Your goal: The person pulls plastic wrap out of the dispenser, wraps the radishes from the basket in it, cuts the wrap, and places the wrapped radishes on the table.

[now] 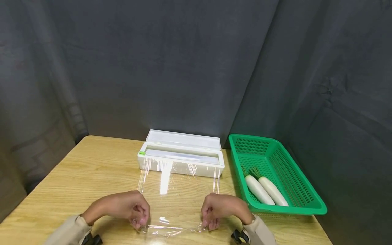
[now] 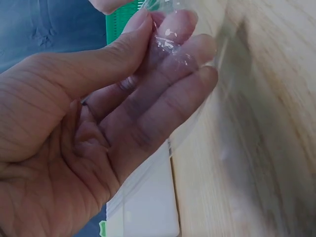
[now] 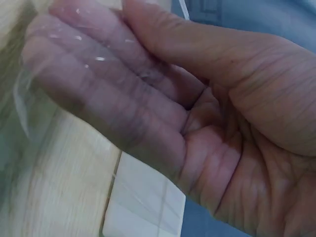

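Note:
A sheet of clear plastic wrap [image 1: 177,200] stretches from the white wrap dispenser [image 1: 183,166] toward the table's near side. My left hand [image 1: 134,209] pinches its near left corner between thumb and index finger. At the near right corner, my right hand [image 1: 218,209] pinches the film the same way. In the left wrist view the wrap lies over the fingers of the left hand [image 2: 113,98], which bend loosely. The right wrist view has the film across the fingertips of the right hand [image 3: 148,108]. The dispenser's lid [image 1: 185,139] is raised, and a green slider [image 1: 142,153] sits at its left end.
A green plastic basket [image 1: 294,163] stands at the right edge of the wooden table [image 1: 76,170]. Two white radishes [image 1: 260,190] with short green tops lie inside it. Dark curtains [image 1: 171,68] hang behind the table and along its right side.

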A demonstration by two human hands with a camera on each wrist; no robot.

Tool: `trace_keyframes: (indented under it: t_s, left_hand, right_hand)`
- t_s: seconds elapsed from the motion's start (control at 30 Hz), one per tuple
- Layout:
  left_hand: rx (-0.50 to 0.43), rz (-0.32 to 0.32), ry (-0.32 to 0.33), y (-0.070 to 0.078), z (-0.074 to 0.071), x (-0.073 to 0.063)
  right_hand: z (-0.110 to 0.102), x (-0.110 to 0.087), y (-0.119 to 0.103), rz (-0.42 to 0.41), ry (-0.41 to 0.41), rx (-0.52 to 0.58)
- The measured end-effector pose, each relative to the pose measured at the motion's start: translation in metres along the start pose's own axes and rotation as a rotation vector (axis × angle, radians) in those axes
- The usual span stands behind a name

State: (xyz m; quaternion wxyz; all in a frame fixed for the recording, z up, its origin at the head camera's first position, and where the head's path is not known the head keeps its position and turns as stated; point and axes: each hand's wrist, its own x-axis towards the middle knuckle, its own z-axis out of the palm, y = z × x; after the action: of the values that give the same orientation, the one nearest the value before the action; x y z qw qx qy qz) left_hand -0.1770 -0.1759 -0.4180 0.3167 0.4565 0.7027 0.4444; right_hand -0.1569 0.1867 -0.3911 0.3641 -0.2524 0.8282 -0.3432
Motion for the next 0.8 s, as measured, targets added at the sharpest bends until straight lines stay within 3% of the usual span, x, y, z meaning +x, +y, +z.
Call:
trace_keyframes:
  t_s: [0.23, 0.53, 0.7, 0.8]
  left_hand:
    - [-0.022, -0.061, 0.019, -0.005, 0.004, -0.001]
    - [0.190, -0.034, 0.005, -0.004, 0.003, -0.004]
    - [0.197, -0.022, -0.013, -0.002, 0.005, -0.007]
    - [0.204, -0.046, -0.022, -0.001, 0.006, -0.007]
  right_hand:
    - [0.008, -0.002, -0.001, 0.018, 0.048, -0.049]
    - [0.012, -0.003, -0.007, 0.013, 0.078, -0.231]
    - [0.022, -0.007, -0.012, 0.055, 0.105, -0.350]
    - [0.024, -0.009, -0.014, 0.074, 0.103, -0.383]
